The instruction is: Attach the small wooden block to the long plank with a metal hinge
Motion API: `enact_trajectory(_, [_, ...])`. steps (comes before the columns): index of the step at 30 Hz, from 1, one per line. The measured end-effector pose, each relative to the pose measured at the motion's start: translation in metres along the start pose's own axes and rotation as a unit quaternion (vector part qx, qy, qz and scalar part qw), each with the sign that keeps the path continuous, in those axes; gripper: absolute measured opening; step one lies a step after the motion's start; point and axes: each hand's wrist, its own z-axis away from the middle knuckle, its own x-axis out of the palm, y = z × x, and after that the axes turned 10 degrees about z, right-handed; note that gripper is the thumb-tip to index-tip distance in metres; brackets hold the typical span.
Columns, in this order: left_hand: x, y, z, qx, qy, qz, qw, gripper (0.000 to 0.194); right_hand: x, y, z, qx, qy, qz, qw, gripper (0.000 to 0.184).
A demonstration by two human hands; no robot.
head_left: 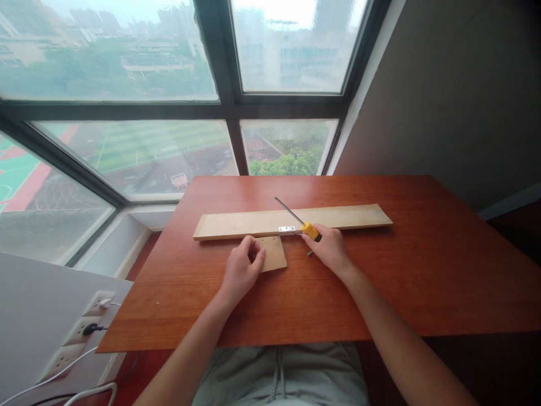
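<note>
Yellow screwdriver [310,230] gripped in right hand [332,248], fingers closed round handle; shaft slants away and leftward over long board [236,224]. Metal bracket [286,229] sits at long board's near edge, long axis left-right, just left of right fingers; we note right hand nearer. Left hand [243,268]: fingers curled beside small board [275,255] on surface [338,304]; whether pinching anything, we cannot tell.

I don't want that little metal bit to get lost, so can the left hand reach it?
Probably yes. The metal bit lies in the open on the table, with just the small board between it and the left hand. The right hand, holding the screwdriver, might crowd it a little.
</note>
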Motion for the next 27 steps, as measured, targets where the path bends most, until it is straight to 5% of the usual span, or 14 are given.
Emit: enact_trajectory(27, [-0.006, 0.0041, 0.0053, 0.018, -0.039, -0.095, 0.995, 0.013, -0.0038, -0.0064, 0.0011, 0.023, -0.017, -0.096, 0.995, 0.016])
